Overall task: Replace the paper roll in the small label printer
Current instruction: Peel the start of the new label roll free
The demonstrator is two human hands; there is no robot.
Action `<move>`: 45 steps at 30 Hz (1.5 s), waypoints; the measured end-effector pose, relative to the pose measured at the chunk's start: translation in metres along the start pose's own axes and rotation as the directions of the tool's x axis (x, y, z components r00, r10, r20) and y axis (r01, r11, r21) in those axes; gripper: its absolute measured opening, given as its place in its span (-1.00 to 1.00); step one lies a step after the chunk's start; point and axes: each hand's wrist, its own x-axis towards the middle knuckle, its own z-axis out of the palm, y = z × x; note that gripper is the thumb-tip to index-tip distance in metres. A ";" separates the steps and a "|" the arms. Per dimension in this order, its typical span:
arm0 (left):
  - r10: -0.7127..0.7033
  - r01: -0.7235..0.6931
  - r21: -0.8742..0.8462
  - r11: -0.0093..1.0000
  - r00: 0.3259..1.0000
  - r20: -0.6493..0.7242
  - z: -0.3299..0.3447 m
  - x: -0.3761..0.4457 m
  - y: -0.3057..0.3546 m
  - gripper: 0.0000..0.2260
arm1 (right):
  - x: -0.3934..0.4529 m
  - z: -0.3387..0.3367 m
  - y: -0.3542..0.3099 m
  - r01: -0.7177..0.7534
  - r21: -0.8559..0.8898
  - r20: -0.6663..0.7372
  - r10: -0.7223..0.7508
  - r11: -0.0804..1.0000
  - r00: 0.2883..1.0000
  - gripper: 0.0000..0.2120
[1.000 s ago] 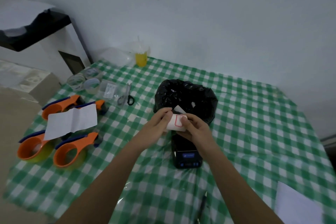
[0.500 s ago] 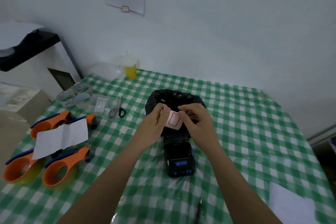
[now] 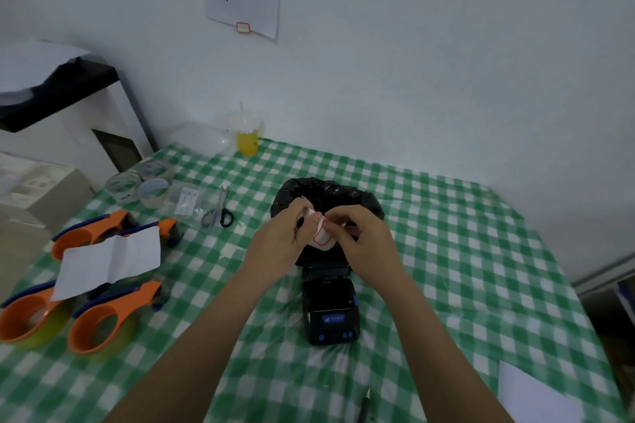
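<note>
A small black label printer [image 3: 330,307] with blue buttons lies on the green checked tablecloth, its lid open at the far end. Above it I hold a white label roll [image 3: 322,234] with red-outlined labels. My left hand [image 3: 285,237] grips the roll from the left, a dark core hole showing by the fingers. My right hand [image 3: 360,237] pinches the loose label end at the roll's right side. Both hands hover just in front of a black bag-lined bin [image 3: 326,196].
Several orange tape dispensers [image 3: 103,323] and a folded white paper [image 3: 110,259] lie at the left. Scissors [image 3: 218,209], clear tape rolls [image 3: 137,180] and a yellow cup [image 3: 247,141] sit farther back. A white sheet [image 3: 536,395] and a pen [image 3: 364,405] lie near the front right.
The view tilted upward, so the table sits lower in frame. Both hands stay on the label roll, raised slightly toward the bin, and the right fingers have shifted along the label end.
</note>
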 end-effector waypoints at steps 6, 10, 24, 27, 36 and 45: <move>-0.004 0.004 0.020 1.000 1.000 -0.006 -0.002 -0.002 0.003 -0.71 | -0.002 0.003 0.001 -0.030 -0.004 -0.020 0.030 1.000 0.999 -0.91; -0.024 0.023 0.036 0.999 0.999 0.022 -0.002 -0.005 0.000 -0.72 | -0.006 0.005 0.003 -0.103 0.096 -0.003 0.104 0.990 0.995 -0.95; -0.059 0.057 0.084 0.995 0.998 0.019 -0.001 -0.012 -0.001 -0.71 | -0.016 0.017 0.007 -0.125 0.136 -0.037 0.131 0.983 0.991 -0.92; -0.062 0.060 0.095 0.994 0.998 0.014 -0.001 -0.014 0.000 -0.71 | -0.017 0.018 0.004 -0.095 0.115 -0.024 0.098 0.989 0.995 -0.92; -0.077 0.076 0.025 0.997 0.996 0.052 -0.002 -0.016 -0.001 -0.71 | -0.020 0.018 0.005 0.040 0.002 -0.062 -0.040 0.999 0.997 -0.88; -0.088 0.102 -0.162 0.982 0.992 0.087 -0.004 -0.019 -0.001 -0.75 | -0.025 0.014 -0.002 -0.086 0.301 -0.089 0.118 0.950 0.989 -0.84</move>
